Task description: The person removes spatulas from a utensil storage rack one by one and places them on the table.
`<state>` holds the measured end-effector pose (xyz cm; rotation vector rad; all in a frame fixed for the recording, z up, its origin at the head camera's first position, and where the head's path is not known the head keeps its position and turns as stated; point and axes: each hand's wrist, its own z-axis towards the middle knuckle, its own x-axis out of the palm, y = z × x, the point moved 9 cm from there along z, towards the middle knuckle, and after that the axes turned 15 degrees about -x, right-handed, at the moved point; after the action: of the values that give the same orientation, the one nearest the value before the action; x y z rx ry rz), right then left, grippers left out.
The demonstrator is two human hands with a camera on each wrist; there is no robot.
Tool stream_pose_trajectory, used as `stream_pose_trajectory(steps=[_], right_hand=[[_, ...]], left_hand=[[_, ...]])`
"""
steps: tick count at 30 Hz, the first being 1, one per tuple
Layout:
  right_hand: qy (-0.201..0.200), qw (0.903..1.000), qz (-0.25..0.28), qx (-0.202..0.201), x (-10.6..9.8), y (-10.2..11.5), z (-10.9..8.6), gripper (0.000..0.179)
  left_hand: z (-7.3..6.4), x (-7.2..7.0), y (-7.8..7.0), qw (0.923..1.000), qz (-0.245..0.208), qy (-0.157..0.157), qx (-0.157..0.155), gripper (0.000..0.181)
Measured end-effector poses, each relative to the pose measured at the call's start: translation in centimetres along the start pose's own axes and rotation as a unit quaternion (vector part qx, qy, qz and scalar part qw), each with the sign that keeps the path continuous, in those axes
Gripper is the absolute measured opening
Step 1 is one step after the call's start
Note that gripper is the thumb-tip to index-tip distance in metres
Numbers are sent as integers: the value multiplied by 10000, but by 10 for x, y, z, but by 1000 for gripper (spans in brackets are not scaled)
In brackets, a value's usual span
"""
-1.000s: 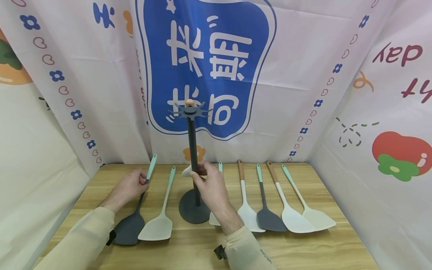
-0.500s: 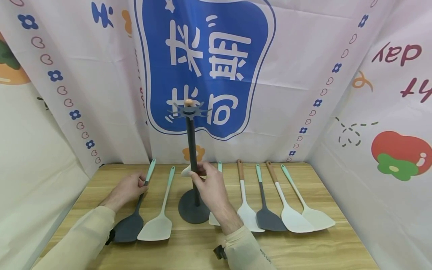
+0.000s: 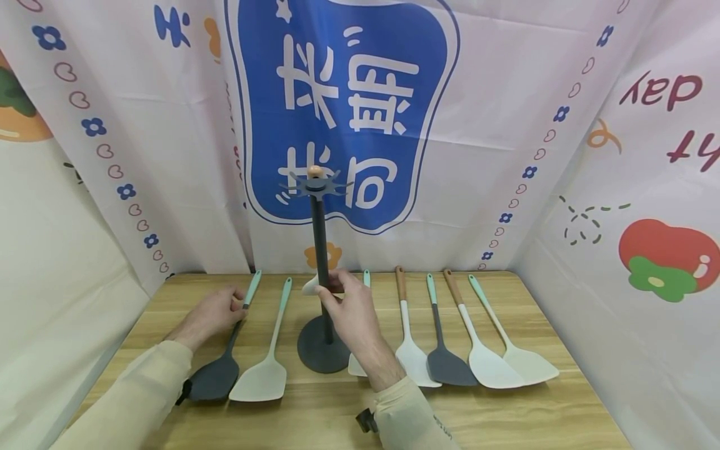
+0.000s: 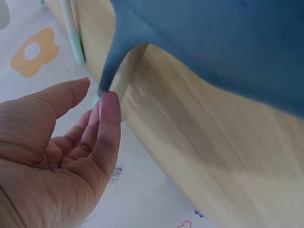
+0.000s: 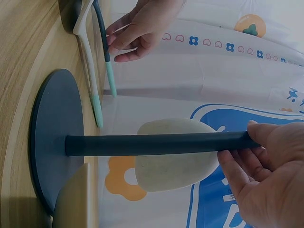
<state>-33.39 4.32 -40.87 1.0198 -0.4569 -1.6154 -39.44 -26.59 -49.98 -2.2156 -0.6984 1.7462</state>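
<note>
My left hand [image 3: 216, 312] holds a dark grey spatula [image 3: 216, 378] lightly by its shaft, just below the mint handle. In the left wrist view its dark blade [image 4: 213, 38] looms close, its neck narrowing toward the fingertips. My right hand [image 3: 349, 306] grips the upright pole of a dark stand [image 3: 319, 244], thumb on one side and fingers on the other, as the right wrist view shows. Behind the pole hangs a pale spatula blade [image 5: 173, 166]. A pale spatula with a mint handle [image 3: 264, 378] lies between the left hand and the stand.
Right of the stand, several spatulas lie in a row, among them a white one with a brown handle [image 3: 415, 359] and a dark one [image 3: 450, 369]. The stand's round base [image 3: 312, 359] sits on the wooden table [image 3: 281, 428]. Printed cloth [image 3: 478, 94] encloses the table.
The dark spatula's handle end has come down toward the table's back edge, and its blade has shifted slightly away from me. The right hand and stand stay in place.
</note>
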Motion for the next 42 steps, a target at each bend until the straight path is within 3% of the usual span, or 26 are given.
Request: stream_pose_trajectory(steps=[6, 13, 21, 30, 42], right_hand=[[-9, 10000, 6, -17, 0, 0, 0, 25], [13, 10000, -37, -1, 0, -1, 0, 25], [10, 10000, -5, 32, 0, -2, 0, 25], [-20, 10000, 30, 41, -1, -3, 0, 23], [20, 10000, 24, 13, 0, -1, 1, 25]], left_hand=[[-3, -6, -6, 9999, 123, 10, 35, 46], [-9, -18, -18, 9994, 193, -204, 197, 45], [-22, -33, -56, 9962, 118, -518, 696, 39], [-41, -45, -99, 9932, -299, -535, 991, 37], [-58, -62, -133, 9871, -856, -684, 1170, 41]])
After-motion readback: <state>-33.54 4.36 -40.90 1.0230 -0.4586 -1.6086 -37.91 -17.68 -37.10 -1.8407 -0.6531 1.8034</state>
